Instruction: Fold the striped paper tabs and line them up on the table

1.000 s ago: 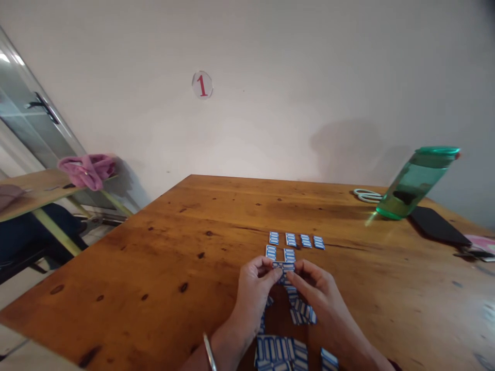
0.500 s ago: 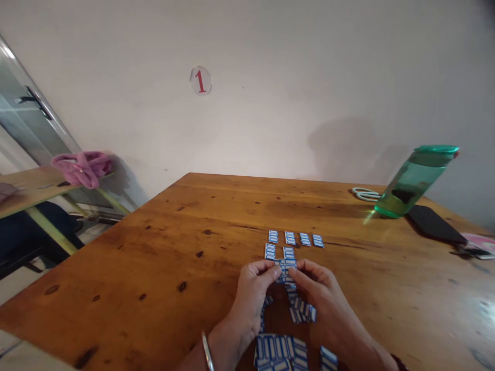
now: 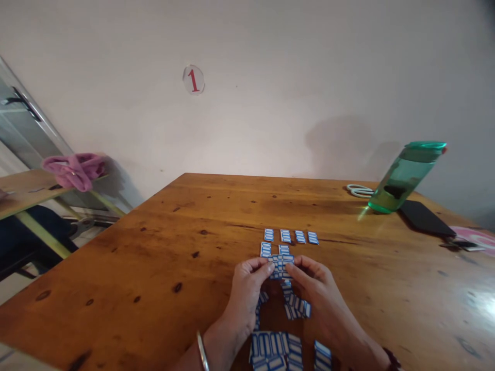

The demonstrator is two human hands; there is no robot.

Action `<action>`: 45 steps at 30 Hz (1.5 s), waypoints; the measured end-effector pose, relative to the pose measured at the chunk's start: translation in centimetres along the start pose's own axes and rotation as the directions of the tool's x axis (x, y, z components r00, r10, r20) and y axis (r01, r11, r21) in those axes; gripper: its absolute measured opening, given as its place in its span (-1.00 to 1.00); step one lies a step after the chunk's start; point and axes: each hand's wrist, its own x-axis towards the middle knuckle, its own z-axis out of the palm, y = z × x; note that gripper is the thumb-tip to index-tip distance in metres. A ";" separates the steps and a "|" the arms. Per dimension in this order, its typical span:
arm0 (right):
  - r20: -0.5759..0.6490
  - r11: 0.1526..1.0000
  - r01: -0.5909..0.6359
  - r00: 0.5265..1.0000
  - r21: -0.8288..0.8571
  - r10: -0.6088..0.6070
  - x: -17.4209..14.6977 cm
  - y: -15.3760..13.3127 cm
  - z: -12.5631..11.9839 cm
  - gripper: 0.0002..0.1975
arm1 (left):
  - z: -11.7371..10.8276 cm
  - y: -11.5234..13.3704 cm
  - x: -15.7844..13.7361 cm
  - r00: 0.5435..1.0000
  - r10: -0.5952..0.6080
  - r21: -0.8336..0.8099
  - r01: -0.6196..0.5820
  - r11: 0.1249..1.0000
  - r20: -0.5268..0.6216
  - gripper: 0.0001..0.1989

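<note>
My left hand (image 3: 248,284) pinches the left edge of some small blue-and-white cards (image 3: 279,268), which look like sheets of blank labels. On their right edge, the thumb and fingers of my right hand (image 3: 322,289) are closed too. How many cards are between my hands I cannot tell. Just beyond them, similar small cards (image 3: 269,235) lie spaced out in two rows on the table. Below my hands is a loose fanned cluster (image 3: 297,307) of cards. Nearest to me lies a bigger overlapping pile (image 3: 270,346), with another small stack (image 3: 322,355) to its right.
The wooden table (image 3: 216,216) reaches to the wall. At the right stand a green bottle (image 3: 404,178), a white coiled cable (image 3: 359,191), a black phone-like slab (image 3: 424,218) and a pink-and-white item (image 3: 469,238). A pink fuzzy cloth (image 3: 75,169) rests on another table, left.
The cards between my hands overlapped unevenly before and now sit more side by side as one wider block. The whole view has shifted slightly; the laid-out cards stay in place.
</note>
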 end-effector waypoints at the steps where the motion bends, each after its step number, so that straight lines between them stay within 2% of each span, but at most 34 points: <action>1: 0.003 1.000 0.000 1.000 0.002 0.000 0.0 0.0 0.1 -0.70 | 0.0 0.0 0.0 1.000 -0.002 0.001 0.002 1.000 -0.003 -0.77; 12: 0.024 1.000 0.027 0.999 -0.017 -0.026 0.0 0.2 -0.2 -0.72 | 0.0 -0.2 0.0 0.995 -0.014 -0.075 0.021 0.997 0.100 -0.73; 19: 0.038 0.995 0.078 0.996 -0.064 -0.075 0.1 0.4 -0.1 -0.70 | 0.0 -0.5 0.1 0.994 -0.018 -0.091 0.028 0.996 0.112 -0.73; 27: -0.013 0.992 0.082 0.996 -0.101 -0.084 -0.1 -0.2 0.3 -0.67 | -0.1 -0.4 0.3 0.998 -0.033 -0.082 0.037 0.996 0.053 -0.72; 35: 0.033 0.996 0.073 0.997 -0.049 -0.071 0.1 0.2 0.3 -0.63 | 0.2 -0.7 0.3 0.993 -0.084 -0.114 0.092 0.989 0.077 -0.67; 45: -0.017 0.983 0.116 0.993 -0.140 -0.119 0.1 0.1 0.2 -0.62 | 0.2 -0.5 0.3 1.000 0.003 0.022 -0.002 1.000 -0.009 -0.74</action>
